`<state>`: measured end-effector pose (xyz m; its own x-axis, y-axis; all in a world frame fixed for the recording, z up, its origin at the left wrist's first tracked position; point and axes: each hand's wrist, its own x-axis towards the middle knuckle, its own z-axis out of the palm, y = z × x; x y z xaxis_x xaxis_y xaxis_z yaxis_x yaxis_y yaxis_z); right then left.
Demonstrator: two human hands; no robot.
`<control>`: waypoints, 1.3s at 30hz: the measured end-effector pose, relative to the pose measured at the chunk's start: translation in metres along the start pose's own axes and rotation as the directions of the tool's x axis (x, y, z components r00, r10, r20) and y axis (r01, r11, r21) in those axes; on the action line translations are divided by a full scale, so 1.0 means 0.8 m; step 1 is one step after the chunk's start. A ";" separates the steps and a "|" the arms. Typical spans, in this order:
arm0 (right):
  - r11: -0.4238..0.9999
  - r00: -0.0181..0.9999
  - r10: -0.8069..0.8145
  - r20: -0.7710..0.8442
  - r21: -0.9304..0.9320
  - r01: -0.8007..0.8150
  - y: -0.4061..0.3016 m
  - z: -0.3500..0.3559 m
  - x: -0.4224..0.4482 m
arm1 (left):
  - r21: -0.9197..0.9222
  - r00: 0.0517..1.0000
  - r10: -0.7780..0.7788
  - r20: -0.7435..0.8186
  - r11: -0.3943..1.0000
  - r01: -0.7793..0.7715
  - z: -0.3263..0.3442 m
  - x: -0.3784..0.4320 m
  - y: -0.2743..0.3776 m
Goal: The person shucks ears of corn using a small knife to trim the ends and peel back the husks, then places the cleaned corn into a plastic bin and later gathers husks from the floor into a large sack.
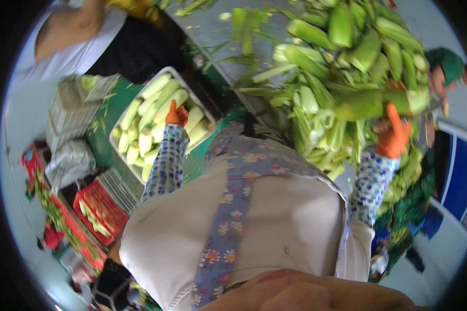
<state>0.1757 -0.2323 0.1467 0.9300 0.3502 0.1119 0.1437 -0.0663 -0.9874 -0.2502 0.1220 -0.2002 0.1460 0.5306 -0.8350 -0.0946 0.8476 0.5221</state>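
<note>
My left hand (177,115), in an orange glove, is over a pale plastic crate (116,149) of husked ears of corn (145,142). Its index finger points away from me, the others partly curl, and nothing shows in its grasp. On the right, my right hand (394,134), also orange-gloved, has a raised digit overlapping a large green ear of corn in its husk (358,105). A blurred greyish object lies by its palm; whether the hand grips that or the ear is unclear. Around it are heaped unhusked ears (367,50) and loose pale-green husks (323,136).
A grey metal table (210,27) carries the corn heap. A person in dark clothing (140,50) is at the upper left; another with a green cap (447,64) is across the heap. Wire-sided baskets (70,116) and a red box (101,210) stand left on a green floor (105,120).
</note>
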 end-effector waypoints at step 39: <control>0.834 0.887 -0.291 0.360 -0.358 0.419 0.093 0.116 -0.128 | -0.030 0.078 0.265 0.961 0.382 -0.924 0.341 -0.255 -0.067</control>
<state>0.0595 -0.1861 0.0515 0.6609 0.6659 0.3461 0.6309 -0.2431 -0.7368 -0.0061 -0.0311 -0.0104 0.9326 0.2690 0.2405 -0.2009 -0.1665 0.9654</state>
